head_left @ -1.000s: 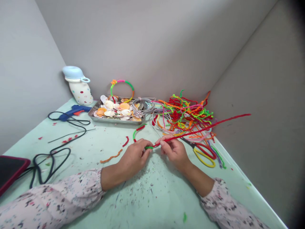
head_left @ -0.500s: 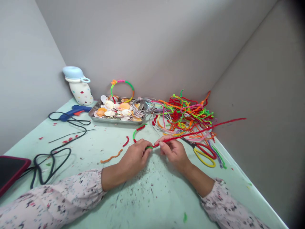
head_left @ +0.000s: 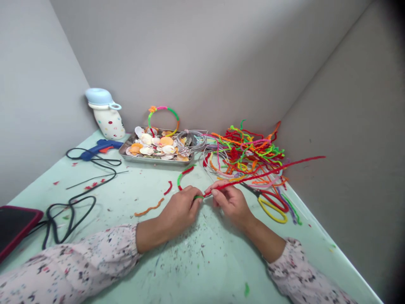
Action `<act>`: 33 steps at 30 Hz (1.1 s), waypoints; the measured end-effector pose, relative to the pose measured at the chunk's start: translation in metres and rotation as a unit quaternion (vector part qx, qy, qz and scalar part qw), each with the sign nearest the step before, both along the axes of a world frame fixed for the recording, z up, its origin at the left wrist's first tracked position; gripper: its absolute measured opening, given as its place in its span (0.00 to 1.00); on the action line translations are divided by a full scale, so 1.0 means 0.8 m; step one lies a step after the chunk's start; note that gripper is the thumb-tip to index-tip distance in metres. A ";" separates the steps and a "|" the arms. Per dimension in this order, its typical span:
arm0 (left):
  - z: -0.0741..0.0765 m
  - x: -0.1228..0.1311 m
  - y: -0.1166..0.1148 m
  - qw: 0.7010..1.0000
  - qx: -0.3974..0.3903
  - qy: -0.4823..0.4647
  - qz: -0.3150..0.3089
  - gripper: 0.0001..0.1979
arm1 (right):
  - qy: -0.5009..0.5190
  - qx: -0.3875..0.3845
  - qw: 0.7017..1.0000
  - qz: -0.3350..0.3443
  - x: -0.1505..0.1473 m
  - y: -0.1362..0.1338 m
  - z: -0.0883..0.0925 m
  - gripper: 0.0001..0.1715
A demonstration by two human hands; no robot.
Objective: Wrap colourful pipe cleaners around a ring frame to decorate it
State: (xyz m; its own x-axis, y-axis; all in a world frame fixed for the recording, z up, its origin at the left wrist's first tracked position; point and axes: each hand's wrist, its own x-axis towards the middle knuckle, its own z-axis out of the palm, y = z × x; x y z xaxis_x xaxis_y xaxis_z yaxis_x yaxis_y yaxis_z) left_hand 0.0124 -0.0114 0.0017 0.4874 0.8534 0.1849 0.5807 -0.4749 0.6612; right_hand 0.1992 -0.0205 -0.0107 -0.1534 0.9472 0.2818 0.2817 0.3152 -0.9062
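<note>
Head view, looking down on a mint tabletop between grey walls. My left hand is curled closed, its fingers pressed around the end of a short green pipe cleaner. My right hand pinches a long red pipe cleaner between thumb and forefinger, just beside the left hand. The red pipe cleaner meets the green one at the pinch and extends up and to the right, passing over a tangled heap of multicoloured pipe cleaners and ending beyond it, in front of the right wall. Scissors with red and yellow handles lie at the heap's near edge. Behind the hands sit a metal tray of seashells, a coil of grey wire at its right end, and a pipe-cleaner ring with a small flower, standing behind the tray. To the left are a blue glue gun, its black cord, a spotted white bottle with a pale blue cap, and a red-edged tablet. Short red and orange pipe-cleaner pieces lie on the table.
</note>
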 end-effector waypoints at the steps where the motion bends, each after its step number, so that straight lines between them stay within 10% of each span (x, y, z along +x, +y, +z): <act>1: 0.000 0.000 0.000 1.000 0.001 -0.001 0.000 0.09 | -0.001 -0.001 1.000 0.001 0.000 0.000 -0.001 0.14; 33: -0.005 0.000 -0.002 1.000 0.018 -0.001 -0.022 0.08 | -0.106 -0.047 0.993 -0.001 -0.005 0.004 0.007 0.16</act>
